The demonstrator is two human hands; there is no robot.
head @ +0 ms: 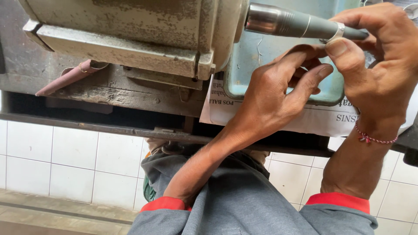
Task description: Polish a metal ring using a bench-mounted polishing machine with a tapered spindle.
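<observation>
A silver ring [336,31] sits around a grey tapered spindle [291,24] that sticks out of a worn metal motor housing [130,35]. My right hand [379,65] pinches the ring between thumb and forefinger. My left hand [272,93] reaches in from below. Its stretched fingers lie under the spindle and against my right thumb, with nothing in its grasp. A red thread bracelet is on my right wrist.
Below the spindle sits a teal metal tray [254,65] on a sheet of newspaper [226,109]. A brownish cone-shaped spindle [65,80] sticks out at the left of the motor. The dark bench edge [109,128] runs across, with white floor tiles [52,156] underneath.
</observation>
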